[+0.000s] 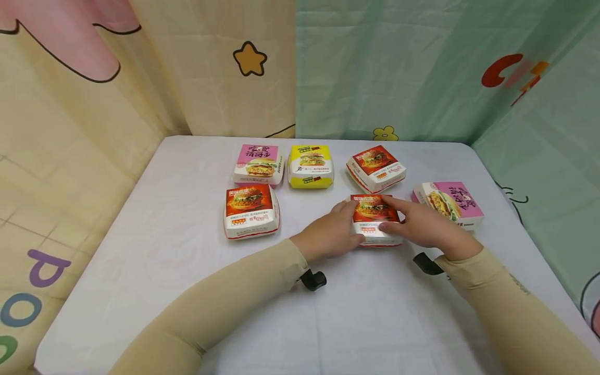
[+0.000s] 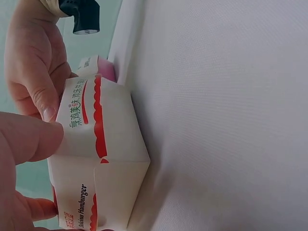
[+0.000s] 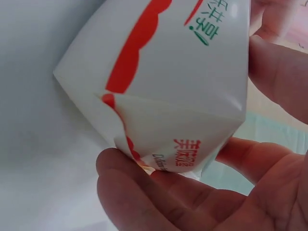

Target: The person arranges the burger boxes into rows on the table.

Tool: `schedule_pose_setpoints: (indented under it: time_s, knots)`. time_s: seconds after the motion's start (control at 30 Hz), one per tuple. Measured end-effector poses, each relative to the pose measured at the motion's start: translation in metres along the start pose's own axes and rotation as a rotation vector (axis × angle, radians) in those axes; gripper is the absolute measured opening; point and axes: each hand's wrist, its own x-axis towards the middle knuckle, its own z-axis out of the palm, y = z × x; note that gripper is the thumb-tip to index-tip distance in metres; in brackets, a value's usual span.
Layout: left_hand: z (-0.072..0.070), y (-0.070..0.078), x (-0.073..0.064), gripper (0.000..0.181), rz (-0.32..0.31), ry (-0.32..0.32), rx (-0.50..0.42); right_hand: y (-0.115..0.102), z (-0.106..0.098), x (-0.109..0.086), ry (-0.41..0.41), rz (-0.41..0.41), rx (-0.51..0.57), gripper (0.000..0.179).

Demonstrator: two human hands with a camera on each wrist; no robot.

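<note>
Both hands are on a red-and-white burger box [image 1: 375, 229] that sits on the white table. Its left side is gripped by my left hand [image 1: 332, 233], thumb at the near left corner. My right hand [image 1: 424, 223] holds the right side, with the thumb on the near top edge and the fingers reaching over the far part. In the left wrist view, the burger box [image 2: 115, 125] shows its closed lid with a red scalloped edge. The right wrist view has fingers [image 3: 139, 192] curled along the side of the box.
A pink-and-white burger box [image 1: 452, 204] lies just right of my right hand. Behind stand another red box [image 1: 376, 168], a yellow box [image 1: 311, 166] and a second pink box [image 1: 258, 164]. One more red box [image 1: 251, 212] sits at left. Curtains [image 1: 375, 67] hang beyond the table.
</note>
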Motion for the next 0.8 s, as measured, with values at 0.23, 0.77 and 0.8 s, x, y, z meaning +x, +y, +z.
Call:
schedule_pose_setpoints:
  time_s: [0.23,0.77,0.8]
  knots:
    - [-0.006,-0.011,-0.007,0.089,-0.016,0.001,-0.009,-0.008,0.004,0.005,-0.001,-0.066,0.025,0.09]
    - [-0.021,-0.039,-0.024,0.09,-0.056,0.045,0.018,-0.04,0.013,0.028,-0.039,-0.072,0.039,0.092]
    - [-0.022,-0.04,-0.026,0.09,-0.062,0.045,0.015,-0.042,0.013,0.03,-0.039,-0.073,0.038,0.092]
